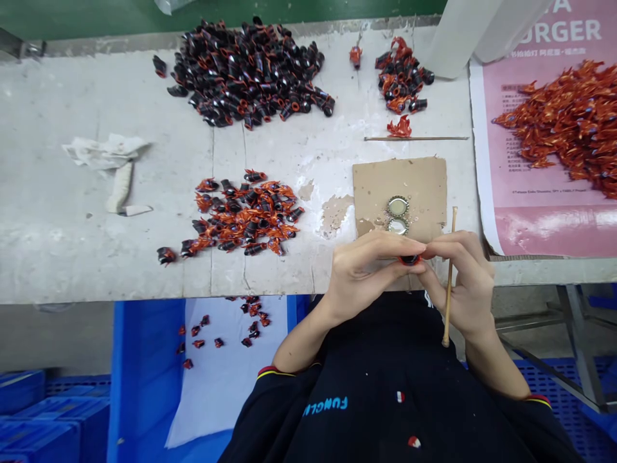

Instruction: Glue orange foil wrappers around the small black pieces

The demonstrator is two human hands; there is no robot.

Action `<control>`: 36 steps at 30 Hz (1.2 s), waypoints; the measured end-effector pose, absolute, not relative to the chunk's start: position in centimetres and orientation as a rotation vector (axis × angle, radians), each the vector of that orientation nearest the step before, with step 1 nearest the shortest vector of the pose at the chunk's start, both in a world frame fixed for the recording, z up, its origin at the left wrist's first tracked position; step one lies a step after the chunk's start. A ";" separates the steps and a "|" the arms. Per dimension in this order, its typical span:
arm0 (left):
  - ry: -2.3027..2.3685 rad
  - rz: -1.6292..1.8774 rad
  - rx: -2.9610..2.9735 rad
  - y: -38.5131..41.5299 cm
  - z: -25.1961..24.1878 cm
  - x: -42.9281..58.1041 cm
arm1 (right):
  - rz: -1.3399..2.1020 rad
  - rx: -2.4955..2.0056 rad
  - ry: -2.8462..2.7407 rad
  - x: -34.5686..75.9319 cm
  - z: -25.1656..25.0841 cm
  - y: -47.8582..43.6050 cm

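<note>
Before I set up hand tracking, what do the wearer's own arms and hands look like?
The bare left hand and bare right hand show no gloves, rings or watches. Short, dark fabric sleeves with thin red-and-yellow striped trim leave both forearms uncovered.

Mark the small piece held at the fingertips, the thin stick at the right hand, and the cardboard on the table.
Small piece [411,260]: head view, on its dark middle.
Thin stick [449,283]: head view, midway along its shaft.
Cardboard [400,179]: head view, bare upper part.
</note>
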State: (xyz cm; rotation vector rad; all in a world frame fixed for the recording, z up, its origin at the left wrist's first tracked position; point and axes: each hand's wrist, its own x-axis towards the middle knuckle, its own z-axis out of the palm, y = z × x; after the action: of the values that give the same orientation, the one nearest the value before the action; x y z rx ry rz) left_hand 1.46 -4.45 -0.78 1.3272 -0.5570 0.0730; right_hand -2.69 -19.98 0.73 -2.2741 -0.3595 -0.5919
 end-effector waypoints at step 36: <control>-0.545 0.136 1.398 -3.7 0.4 1.6 | -0.436 -1.941 -0.586 -1.1 -0.7 -19.8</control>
State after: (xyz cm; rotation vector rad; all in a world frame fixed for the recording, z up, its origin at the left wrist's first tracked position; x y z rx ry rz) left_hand 1.59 -3.72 0.43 1.3983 -0.5448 0.1357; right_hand -1.08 -19.81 -0.68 -1.9407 -0.5857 -0.4358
